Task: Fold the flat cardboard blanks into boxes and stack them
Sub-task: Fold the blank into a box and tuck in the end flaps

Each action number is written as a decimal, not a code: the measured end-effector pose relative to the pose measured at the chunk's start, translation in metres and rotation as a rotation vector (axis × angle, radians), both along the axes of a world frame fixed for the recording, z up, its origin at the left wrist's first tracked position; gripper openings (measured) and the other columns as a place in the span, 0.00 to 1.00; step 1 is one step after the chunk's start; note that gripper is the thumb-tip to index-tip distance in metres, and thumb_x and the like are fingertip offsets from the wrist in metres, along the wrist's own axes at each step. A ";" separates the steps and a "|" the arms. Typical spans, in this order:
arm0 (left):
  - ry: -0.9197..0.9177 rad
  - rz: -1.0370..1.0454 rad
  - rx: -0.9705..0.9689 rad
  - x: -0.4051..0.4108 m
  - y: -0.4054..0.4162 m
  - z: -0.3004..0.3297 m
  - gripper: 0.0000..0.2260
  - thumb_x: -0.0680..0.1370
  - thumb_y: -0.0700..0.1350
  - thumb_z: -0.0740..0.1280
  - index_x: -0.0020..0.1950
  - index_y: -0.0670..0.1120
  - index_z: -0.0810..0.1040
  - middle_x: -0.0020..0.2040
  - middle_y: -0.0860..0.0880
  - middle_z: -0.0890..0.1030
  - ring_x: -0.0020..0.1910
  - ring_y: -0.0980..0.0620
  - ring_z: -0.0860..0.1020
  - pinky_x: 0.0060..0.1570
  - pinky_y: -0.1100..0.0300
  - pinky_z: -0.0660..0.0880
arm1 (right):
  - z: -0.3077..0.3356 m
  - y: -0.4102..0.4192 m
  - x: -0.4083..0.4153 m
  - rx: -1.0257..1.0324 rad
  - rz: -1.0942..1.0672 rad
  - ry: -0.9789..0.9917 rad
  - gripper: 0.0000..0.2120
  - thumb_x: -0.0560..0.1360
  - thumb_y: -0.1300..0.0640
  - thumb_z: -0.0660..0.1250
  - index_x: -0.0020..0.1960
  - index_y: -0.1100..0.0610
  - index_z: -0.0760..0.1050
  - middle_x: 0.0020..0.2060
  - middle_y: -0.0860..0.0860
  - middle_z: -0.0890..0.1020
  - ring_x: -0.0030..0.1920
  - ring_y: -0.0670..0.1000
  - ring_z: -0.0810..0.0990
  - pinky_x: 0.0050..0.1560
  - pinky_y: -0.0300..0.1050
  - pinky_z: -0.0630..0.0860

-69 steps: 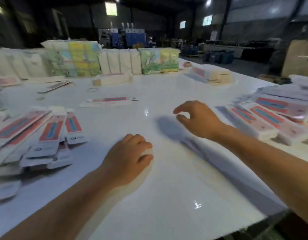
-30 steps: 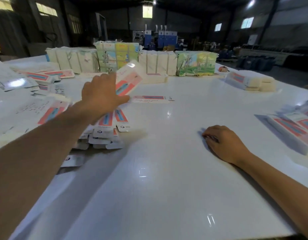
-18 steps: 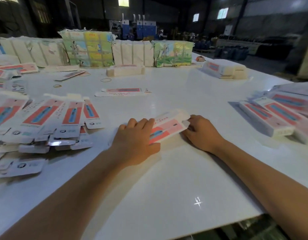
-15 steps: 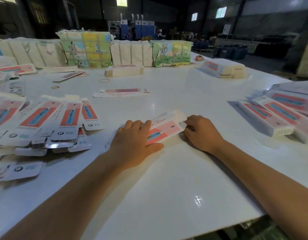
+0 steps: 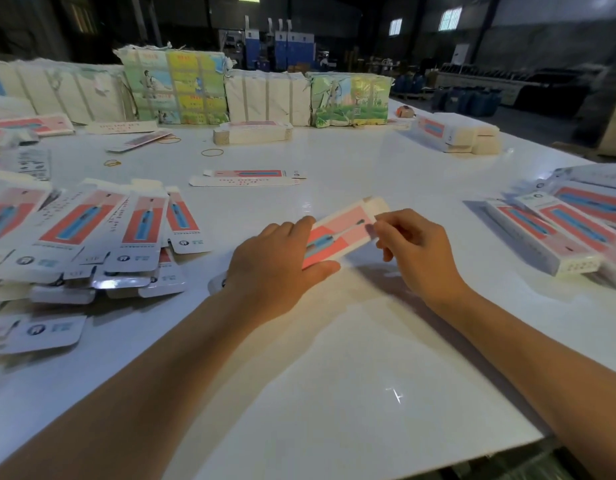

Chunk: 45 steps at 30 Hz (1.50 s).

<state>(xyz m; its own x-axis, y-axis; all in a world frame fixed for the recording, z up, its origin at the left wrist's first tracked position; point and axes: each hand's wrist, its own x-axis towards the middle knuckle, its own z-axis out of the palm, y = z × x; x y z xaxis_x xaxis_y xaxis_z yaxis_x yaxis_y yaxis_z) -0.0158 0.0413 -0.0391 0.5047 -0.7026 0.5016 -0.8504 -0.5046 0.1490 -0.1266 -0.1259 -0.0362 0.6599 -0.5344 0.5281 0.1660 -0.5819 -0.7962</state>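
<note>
Single wide-angle view from head height, facing forward and down across the white tabletop [image 5: 334, 375]. Close over both forearms, with the near edge at lower right and the dim hall beyond the far edge. No second view to overlap with.

A packing floor inside a dim factory hall is shown: a large white table [image 5: 334, 341] is spread with printed carton blanks [image 5: 92, 223] at the left, strapped bundles [image 5: 268, 95] along the far edge, and blue machinery [image 5: 282, 46] stands beyond.
</note>
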 end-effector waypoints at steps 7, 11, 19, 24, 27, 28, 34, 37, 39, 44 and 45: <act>-0.116 -0.008 0.088 -0.003 -0.003 0.001 0.29 0.74 0.67 0.54 0.68 0.51 0.62 0.58 0.52 0.76 0.53 0.51 0.73 0.39 0.61 0.63 | 0.000 -0.002 0.002 0.073 0.020 0.085 0.08 0.78 0.64 0.62 0.54 0.55 0.77 0.35 0.47 0.77 0.30 0.42 0.74 0.33 0.37 0.71; -0.127 -0.025 0.079 -0.005 -0.003 -0.001 0.29 0.75 0.67 0.54 0.70 0.50 0.61 0.59 0.51 0.75 0.54 0.51 0.73 0.41 0.60 0.66 | 0.000 -0.004 0.001 0.073 0.009 0.100 0.13 0.78 0.65 0.61 0.37 0.53 0.75 0.28 0.43 0.75 0.27 0.42 0.71 0.30 0.35 0.68; -0.119 -0.085 0.067 -0.007 0.000 0.001 0.30 0.75 0.66 0.56 0.71 0.50 0.62 0.60 0.51 0.76 0.55 0.51 0.74 0.44 0.59 0.69 | -0.003 -0.018 -0.002 -0.345 -0.157 0.132 0.05 0.76 0.60 0.67 0.40 0.57 0.76 0.43 0.51 0.73 0.41 0.41 0.73 0.42 0.30 0.66; -0.052 -0.068 0.009 -0.010 0.000 0.003 0.31 0.74 0.67 0.55 0.71 0.52 0.61 0.61 0.53 0.75 0.55 0.53 0.73 0.42 0.62 0.67 | 0.003 -0.023 0.000 0.510 0.157 0.143 0.28 0.73 0.56 0.70 0.70 0.56 0.64 0.58 0.53 0.75 0.52 0.54 0.78 0.46 0.48 0.77; -0.092 -0.054 0.034 -0.017 -0.006 0.001 0.31 0.75 0.67 0.54 0.72 0.51 0.59 0.62 0.53 0.74 0.56 0.52 0.72 0.42 0.62 0.64 | 0.004 -0.013 0.000 0.563 0.243 0.140 0.06 0.78 0.59 0.62 0.49 0.60 0.77 0.40 0.55 0.84 0.43 0.56 0.83 0.40 0.45 0.81; -0.116 -0.041 0.044 -0.018 -0.007 0.000 0.31 0.75 0.66 0.54 0.72 0.50 0.59 0.62 0.52 0.74 0.56 0.51 0.72 0.42 0.61 0.64 | 0.001 -0.007 -0.001 0.292 0.137 0.141 0.08 0.80 0.59 0.59 0.45 0.58 0.76 0.37 0.50 0.83 0.40 0.53 0.83 0.38 0.42 0.80; -0.154 0.018 0.059 -0.021 -0.008 -0.001 0.30 0.76 0.64 0.55 0.73 0.48 0.59 0.62 0.50 0.74 0.56 0.49 0.71 0.43 0.60 0.64 | -0.006 0.007 0.004 -0.012 0.064 0.075 0.13 0.81 0.47 0.51 0.46 0.47 0.72 0.36 0.41 0.81 0.40 0.44 0.82 0.37 0.35 0.79; -0.169 0.006 0.044 -0.020 -0.006 0.001 0.30 0.76 0.65 0.55 0.72 0.48 0.60 0.60 0.50 0.74 0.54 0.50 0.72 0.41 0.62 0.63 | 0.005 0.001 0.003 0.354 0.179 -0.021 0.19 0.82 0.59 0.54 0.40 0.53 0.81 0.35 0.50 0.84 0.40 0.52 0.83 0.40 0.43 0.81; -0.161 -0.010 0.035 -0.021 -0.006 0.002 0.30 0.75 0.65 0.56 0.71 0.47 0.62 0.60 0.50 0.75 0.53 0.50 0.73 0.41 0.62 0.63 | 0.007 -0.002 0.002 0.496 0.239 -0.044 0.23 0.81 0.64 0.53 0.38 0.54 0.83 0.36 0.50 0.85 0.40 0.51 0.84 0.38 0.41 0.80; -0.149 -0.028 0.039 -0.018 -0.005 0.001 0.31 0.75 0.66 0.56 0.71 0.48 0.63 0.60 0.50 0.75 0.53 0.51 0.74 0.41 0.63 0.64 | 0.006 -0.009 0.003 0.680 0.325 -0.048 0.21 0.81 0.63 0.53 0.43 0.55 0.84 0.41 0.53 0.86 0.44 0.52 0.85 0.39 0.43 0.80; -0.153 -0.028 0.041 -0.017 -0.005 0.000 0.31 0.75 0.66 0.56 0.71 0.48 0.62 0.60 0.50 0.75 0.53 0.51 0.74 0.41 0.63 0.64 | 0.006 -0.009 0.003 0.693 0.331 -0.050 0.21 0.81 0.63 0.53 0.42 0.55 0.84 0.41 0.53 0.86 0.44 0.52 0.85 0.38 0.43 0.80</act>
<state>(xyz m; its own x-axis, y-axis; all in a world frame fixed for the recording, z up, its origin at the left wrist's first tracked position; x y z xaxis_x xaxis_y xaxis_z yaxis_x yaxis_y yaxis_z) -0.0330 0.0367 -0.0389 0.4043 -0.7368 0.5419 -0.8754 -0.4833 -0.0040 -0.1238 -0.1349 -0.0307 0.8272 -0.5326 0.1788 0.2906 0.1332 -0.9475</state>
